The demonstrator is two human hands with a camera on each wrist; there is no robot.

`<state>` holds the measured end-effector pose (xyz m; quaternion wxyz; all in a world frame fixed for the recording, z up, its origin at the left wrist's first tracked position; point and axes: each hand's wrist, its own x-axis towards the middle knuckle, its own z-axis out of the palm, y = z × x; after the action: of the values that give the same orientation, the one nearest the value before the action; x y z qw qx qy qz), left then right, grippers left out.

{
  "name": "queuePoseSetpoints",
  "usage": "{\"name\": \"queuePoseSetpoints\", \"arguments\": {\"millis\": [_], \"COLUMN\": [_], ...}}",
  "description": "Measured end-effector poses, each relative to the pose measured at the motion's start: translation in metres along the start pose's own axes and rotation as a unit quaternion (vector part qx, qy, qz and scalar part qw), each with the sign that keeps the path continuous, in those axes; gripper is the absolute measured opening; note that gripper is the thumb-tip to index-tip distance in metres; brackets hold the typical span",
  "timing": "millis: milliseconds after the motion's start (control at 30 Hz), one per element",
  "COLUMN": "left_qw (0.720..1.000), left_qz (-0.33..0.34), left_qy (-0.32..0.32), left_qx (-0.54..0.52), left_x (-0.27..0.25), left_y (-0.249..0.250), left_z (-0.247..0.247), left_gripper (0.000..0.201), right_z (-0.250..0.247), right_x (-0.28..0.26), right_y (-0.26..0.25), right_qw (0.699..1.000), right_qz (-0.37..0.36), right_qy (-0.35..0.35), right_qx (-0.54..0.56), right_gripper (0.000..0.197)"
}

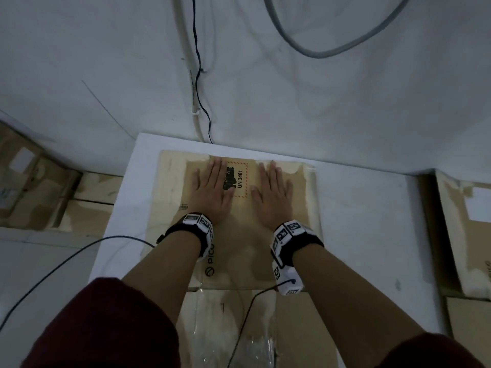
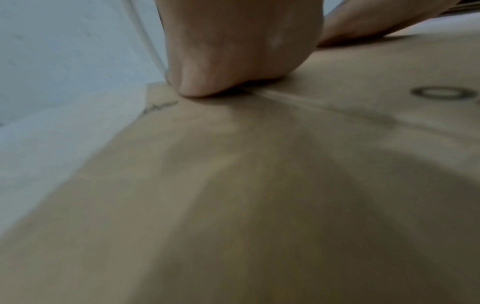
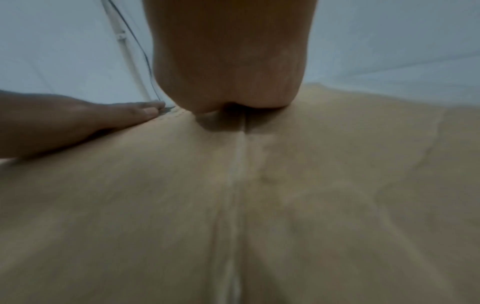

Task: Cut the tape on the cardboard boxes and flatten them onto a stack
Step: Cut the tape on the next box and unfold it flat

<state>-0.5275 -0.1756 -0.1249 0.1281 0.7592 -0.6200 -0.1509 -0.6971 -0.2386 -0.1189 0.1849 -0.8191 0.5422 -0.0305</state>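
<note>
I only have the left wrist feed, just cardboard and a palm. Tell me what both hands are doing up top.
Observer: Head view: left hand and right hand press flat, fingers straight, on the flattened box.
Operator: Read me the print between them.
Observer: A label reads UN 3481; the left hand partly covers it.
Operator: Say what lies beyond the table.
Observer: More boxes sit at far left, and others at right.
</note>
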Motion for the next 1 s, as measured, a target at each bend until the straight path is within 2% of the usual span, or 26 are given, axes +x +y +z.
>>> {"name": "queuePoseSetpoints", "arguments": {"millis": [100,200,333,467,567,767,800,867,1000], "left_qw": [1.0,1.0,0.999,0.996,0.992,0.994,0.99,0.967,0.904], "left_qz": [-0.001,-0.012,-0.027,-0.084,-0.113,-0.106,-0.136,-0.249,-0.411], "left_qy": [-0.013,0.002,0.026,0.036,0.038,0.014,0.02,0.042,0.072], "left_qx": [-0.012,-0.004,0.022,0.016,0.042,0.038,0.026,-0.021,-0.089], "left_x": [-0.02,-0.069,-0.138,-0.182,-0.192,-0.19,-0.192,-0.196,-0.204], "left_y": [-0.003,-0.007,-0.01,-0.009,-0.008,-0.009,-0.008,-0.003,0.011], "left_z": [-0.003,-0.001,0.006,0.012,0.015,0.013,0.012,0.007,-0.023], "left_gripper": [0.081,0.074,0.068,0.065,0.065,0.063,0.064,0.072,0.082], "right_z": [-0.008,-0.008,-0.004,0.007,0.011,0.009,0.007,0.006,0.001], "right_x": [-0.021,-0.07,-0.139,-0.185,-0.194,-0.192,-0.193,-0.198,-0.218], "right_y": [0.013,0.025,0.047,0.06,0.061,0.067,0.067,0.068,0.063], "right_qw": [0.999,0.999,0.999,0.995,0.994,0.997,0.996,0.99,0.959], "right_qz": [-0.038,-0.031,0.015,0.069,0.073,0.047,0.044,0.068,0.202], "right_qy": [-0.008,-0.001,0.033,0.054,0.07,0.065,0.07,0.1,0.131], "right_qx": [0.004,0.019,0.005,-0.041,-0.043,0.006,0.022,0.068,0.147], "right_gripper": [0.073,0.069,0.061,0.058,0.058,0.057,0.056,0.057,0.067]}}
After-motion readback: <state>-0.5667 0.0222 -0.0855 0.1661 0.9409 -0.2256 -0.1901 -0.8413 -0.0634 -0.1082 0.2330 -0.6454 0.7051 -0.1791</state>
